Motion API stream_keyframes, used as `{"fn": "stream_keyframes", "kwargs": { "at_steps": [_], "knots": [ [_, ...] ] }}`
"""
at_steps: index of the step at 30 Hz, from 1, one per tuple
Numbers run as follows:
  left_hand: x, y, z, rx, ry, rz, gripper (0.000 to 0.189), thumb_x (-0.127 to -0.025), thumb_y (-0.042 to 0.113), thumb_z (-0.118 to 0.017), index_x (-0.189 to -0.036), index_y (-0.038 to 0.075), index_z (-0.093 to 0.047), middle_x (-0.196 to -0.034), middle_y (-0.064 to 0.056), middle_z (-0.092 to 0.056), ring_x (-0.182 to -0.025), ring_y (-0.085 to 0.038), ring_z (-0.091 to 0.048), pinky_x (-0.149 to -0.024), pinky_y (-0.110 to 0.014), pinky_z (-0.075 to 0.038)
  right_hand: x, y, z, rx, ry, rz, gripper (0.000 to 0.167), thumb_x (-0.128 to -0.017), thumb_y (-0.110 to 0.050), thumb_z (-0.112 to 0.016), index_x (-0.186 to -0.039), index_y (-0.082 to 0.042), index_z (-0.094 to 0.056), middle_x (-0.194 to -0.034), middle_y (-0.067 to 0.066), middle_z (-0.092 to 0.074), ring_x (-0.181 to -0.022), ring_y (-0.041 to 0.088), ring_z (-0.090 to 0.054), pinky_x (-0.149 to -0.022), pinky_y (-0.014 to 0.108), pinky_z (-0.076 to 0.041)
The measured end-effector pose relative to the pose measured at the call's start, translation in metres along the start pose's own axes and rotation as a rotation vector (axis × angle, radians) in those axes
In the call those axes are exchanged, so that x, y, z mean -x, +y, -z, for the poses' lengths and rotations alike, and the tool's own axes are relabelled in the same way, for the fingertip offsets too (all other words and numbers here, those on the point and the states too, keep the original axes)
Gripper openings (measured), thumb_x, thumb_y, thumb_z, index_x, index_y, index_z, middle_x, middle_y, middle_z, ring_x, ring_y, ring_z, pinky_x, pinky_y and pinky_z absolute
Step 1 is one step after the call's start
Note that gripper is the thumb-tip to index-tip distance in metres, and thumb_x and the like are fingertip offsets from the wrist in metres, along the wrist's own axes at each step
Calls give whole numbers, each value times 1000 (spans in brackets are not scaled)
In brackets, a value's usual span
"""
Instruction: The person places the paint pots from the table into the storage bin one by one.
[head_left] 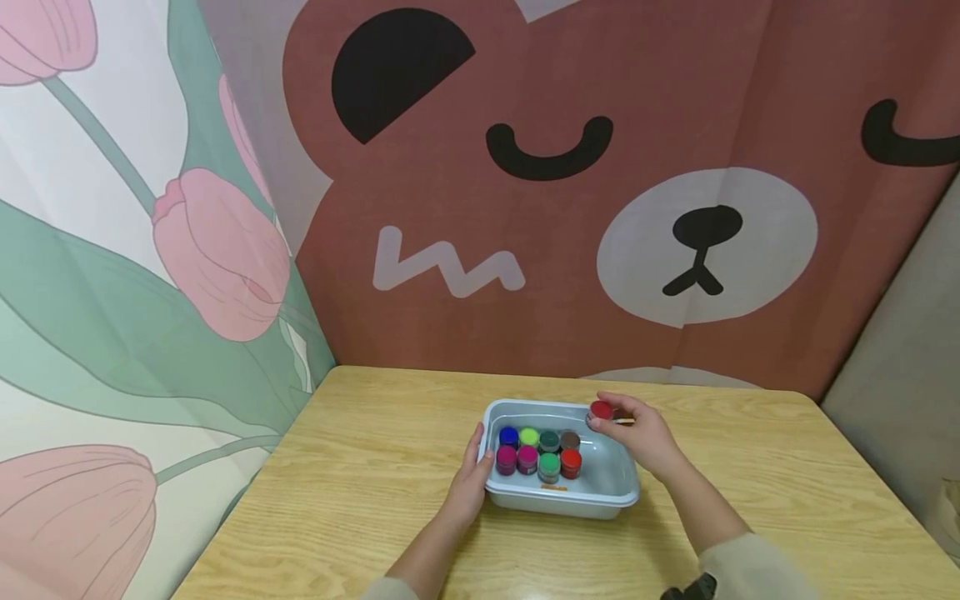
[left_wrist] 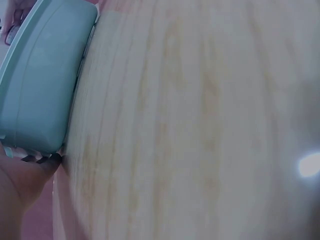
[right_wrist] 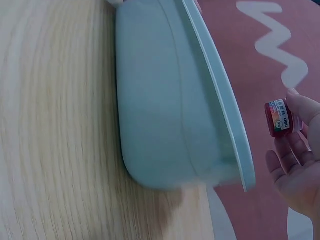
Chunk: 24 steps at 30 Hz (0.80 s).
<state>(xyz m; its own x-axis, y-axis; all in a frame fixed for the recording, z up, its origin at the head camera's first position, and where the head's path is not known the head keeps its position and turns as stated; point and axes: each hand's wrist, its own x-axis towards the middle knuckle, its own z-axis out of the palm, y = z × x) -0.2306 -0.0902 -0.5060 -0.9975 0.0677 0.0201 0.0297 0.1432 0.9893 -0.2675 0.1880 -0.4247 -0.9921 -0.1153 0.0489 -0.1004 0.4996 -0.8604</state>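
Observation:
A light blue-grey plastic tub (head_left: 553, 502) stands on the table with several small paint jars inside, grouped toward its left. Blue (head_left: 508, 436), yellow-green, dark green and brown lids form the back row; two magenta lids, a green lid (head_left: 549, 463) and a red-orange lid (head_left: 571, 460) form the front. My left hand (head_left: 467, 489) grips the tub's left end, thumb at the rim. Above the back right corner, my right hand (head_left: 647, 434) pinches a red paint jar (right_wrist: 279, 118) between thumb and fingers. A thin pale thing shows by those fingers, too small to identify.
The wooden table (head_left: 360, 467) reaches back to a curtain with a bear print (head_left: 555, 225). A tulip-print curtain (head_left: 225, 258) hangs at the left. Something black (head_left: 692, 588) shows by the right sleeve.

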Motion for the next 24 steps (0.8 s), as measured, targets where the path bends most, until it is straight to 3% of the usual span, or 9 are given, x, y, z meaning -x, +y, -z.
{"fn": "stream_keyframes", "kwargs": {
  "at_steps": [7, 14, 24],
  "knots": [
    [2, 0, 0, 2, 10, 24, 57, -105, 30, -38, -158, 21, -19, -164, -16, -19, -149, -46, -13, -117, -70, -11, -1, -11, -28, -26, -56, -2, 60, -86, -31, -76, -138, -9, -55, -126, 15, -60, -110, 28, -58, -83, 31, -58],
    [2, 1, 0, -1, 6, 22, 56, -105, 30, -38, -158, 22, -19, -164, -15, -19, -149, -46, -13, -116, -71, -11, -2, -13, -51, -35, -131, 69, 54, -87, -21, -75, -135, -3, -57, -118, 14, -63, -103, 24, -61, -78, 28, -57],
    [2, 0, 1, 7, -8, 25, 57, -105, 31, -37, -158, 23, -18, -164, -16, -19, -149, -46, -13, -116, -71, -10, 0, -14, -74, -9, -225, 176, 51, -86, -21, -75, -130, 0, -60, -113, 14, -64, -93, 17, -60, -77, 27, -52]
  ]
}}
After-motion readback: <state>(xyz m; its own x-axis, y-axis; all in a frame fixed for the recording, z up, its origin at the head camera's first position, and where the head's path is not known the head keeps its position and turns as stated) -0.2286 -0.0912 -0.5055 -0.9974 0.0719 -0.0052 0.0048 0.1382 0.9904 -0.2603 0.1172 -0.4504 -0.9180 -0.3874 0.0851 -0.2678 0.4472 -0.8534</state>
